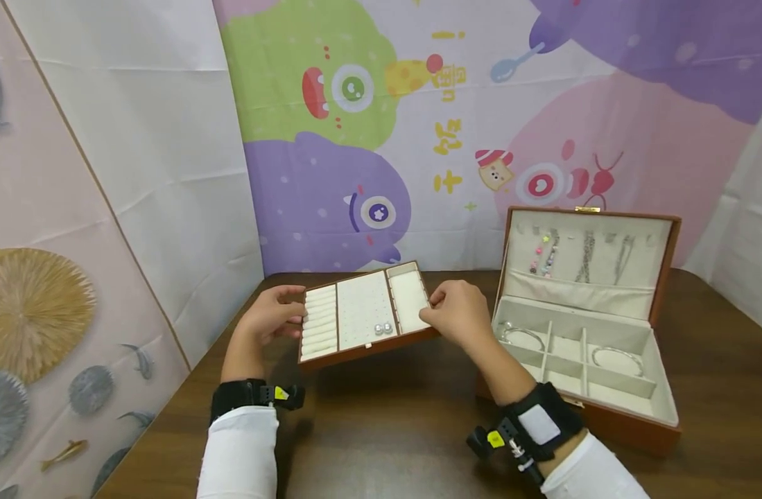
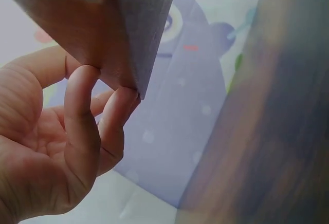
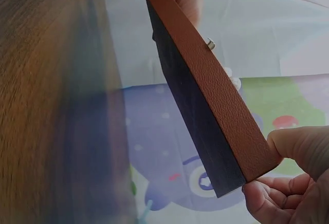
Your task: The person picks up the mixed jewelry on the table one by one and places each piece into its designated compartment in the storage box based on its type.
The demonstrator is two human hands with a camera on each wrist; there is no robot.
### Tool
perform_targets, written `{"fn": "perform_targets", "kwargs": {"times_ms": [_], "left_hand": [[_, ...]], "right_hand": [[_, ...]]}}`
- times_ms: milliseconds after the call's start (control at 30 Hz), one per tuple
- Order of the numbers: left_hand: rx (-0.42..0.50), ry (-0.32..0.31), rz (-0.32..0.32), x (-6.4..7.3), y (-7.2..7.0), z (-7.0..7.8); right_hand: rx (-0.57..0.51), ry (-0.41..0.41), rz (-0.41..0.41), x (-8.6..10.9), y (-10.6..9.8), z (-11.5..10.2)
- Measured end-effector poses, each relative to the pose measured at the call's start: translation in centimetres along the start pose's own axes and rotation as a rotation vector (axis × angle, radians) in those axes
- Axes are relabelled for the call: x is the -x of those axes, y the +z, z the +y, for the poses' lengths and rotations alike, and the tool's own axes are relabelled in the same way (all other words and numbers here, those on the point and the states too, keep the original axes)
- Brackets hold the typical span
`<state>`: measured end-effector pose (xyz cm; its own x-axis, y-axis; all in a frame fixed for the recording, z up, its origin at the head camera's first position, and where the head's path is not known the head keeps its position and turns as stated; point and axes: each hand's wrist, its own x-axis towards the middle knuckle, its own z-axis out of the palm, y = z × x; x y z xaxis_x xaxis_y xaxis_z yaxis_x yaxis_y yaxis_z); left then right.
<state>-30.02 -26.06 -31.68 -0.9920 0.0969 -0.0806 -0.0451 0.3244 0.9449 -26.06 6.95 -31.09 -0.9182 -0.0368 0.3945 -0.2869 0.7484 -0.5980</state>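
A brown jewelry tray point(image 1: 363, 305) with a cream lining is held in the air, tilted, above the table. It has ring rolls point(image 1: 320, 319) on the left, a flat panel in the middle and an open compartment on the right. Two round silvery-white earrings point(image 1: 383, 328) sit on the panel's lower part. My left hand point(image 1: 270, 315) grips the tray's left end, its fingertips against the brown side in the left wrist view. At the opposite end, my right hand point(image 1: 460, 312) pinches the corner between thumb and fingers. The right wrist view shows the tray's dark underside point(image 3: 193, 116).
An open brown jewelry box point(image 1: 636, 435) stands to the right on the wooden table point(image 1: 368, 430). Bracelets point(image 1: 618, 360) lie in its divided compartments, and necklaces point(image 1: 585, 256) hang inside the raised lid. A cartoon-print cloth point(image 1: 331, 201) hangs behind the table.
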Motion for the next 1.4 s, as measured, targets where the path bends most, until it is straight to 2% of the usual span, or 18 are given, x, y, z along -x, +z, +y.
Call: {"fn": "perform_targets", "kwargs": {"times_ms": [400,667,867,1067,1300,1400], "left_hand": [[-0.044,0.096,-0.048,0.1,3.7,3.5],[-0.069,0.179,-0.009,-0.1,7.1,5.2],[-0.103,0.184,-0.012,-0.4,9.5,6.1],[-0.104,0.199,-0.008,-0.7,11.2,7.4],[-0.126,0.203,-0.065,-1.1,13.1,8.4],[-0.148,0.208,-0.097,-1.2,14.0,8.8]], "right_hand": [[-0.049,0.046,0.014,2.7,-5.0,2.3],[-0.040,0.053,0.013,3.9,-7.8,4.2],[-0.040,0.063,-0.003,4.4,-9.3,5.8],[-0.020,0.079,-0.015,4.6,-10.6,7.2],[-0.100,0.142,-0.098,4.7,-12.1,8.9],[-0.078,0.147,-0.131,4.9,-12.5,9.6]]}}
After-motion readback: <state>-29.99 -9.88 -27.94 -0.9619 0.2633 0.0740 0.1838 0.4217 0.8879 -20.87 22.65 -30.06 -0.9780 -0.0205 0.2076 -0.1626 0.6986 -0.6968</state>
